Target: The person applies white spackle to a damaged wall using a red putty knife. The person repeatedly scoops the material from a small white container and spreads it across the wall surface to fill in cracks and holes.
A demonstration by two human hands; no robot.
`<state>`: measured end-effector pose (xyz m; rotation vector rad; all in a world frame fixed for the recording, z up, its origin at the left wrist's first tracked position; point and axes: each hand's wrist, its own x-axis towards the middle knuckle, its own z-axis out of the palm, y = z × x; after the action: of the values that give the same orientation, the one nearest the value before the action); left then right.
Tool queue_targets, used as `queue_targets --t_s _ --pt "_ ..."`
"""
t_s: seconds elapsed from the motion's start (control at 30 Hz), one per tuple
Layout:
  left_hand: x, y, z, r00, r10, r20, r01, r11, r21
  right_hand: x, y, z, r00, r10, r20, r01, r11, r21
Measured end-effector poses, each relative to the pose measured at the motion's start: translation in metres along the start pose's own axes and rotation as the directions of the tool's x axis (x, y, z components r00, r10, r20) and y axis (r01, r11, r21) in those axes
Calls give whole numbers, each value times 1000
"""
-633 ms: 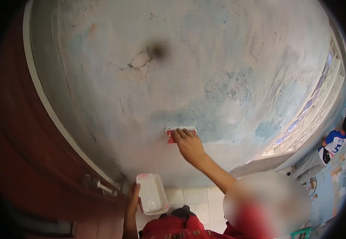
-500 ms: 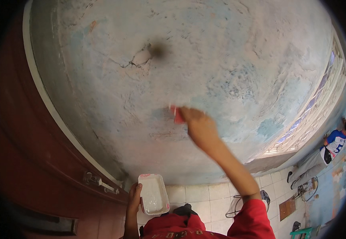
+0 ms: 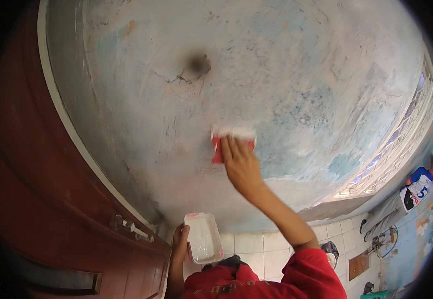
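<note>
My right hand (image 3: 241,167) grips a red flat scraper (image 3: 218,156) with white paste along its upper edge, against the mottled pale grey and blue wall (image 3: 151,119) just above the middle of my reach; its edge is smeared by motion. My left hand (image 3: 180,241) holds a shallow white rectangular tray (image 3: 204,215) by its left side, low near my red shirt, with pale wet material inside. Higher on the wall are a crack (image 3: 176,79) and a blurred dark spot.
A dark red door (image 3: 62,174) with a metal handle stands at my left. A window grille (image 3: 393,149) curves along the right. A co-worker (image 3: 415,192) in a white and blue top is at the far right. Tiled floor (image 3: 248,241), cables and a brown board (image 3: 358,263) lie below.
My right hand with the scraper has risen on the wall, and the scraper now faces more squarely upward. The tray in my left hand sits slightly farther right in the picture.
</note>
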<state>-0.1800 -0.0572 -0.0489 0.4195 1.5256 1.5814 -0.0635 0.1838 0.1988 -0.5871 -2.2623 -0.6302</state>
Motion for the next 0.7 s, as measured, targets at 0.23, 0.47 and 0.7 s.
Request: queue_targets --t_s 0.23,0.47,0.7 --pt "-4 27 3 986 148 -73 -155 983 -94 -84 -5 27 866 224 447 -451 737 503" --pt "3 47 29 964 227 -135 -252 944 -213 -118 -25 -18 446 528 723 -500 -523 690" --pt "-25 83 58 969 220 -112 -237 957 -169 -132 -45 -77 525 581 622 -648 -201 734"
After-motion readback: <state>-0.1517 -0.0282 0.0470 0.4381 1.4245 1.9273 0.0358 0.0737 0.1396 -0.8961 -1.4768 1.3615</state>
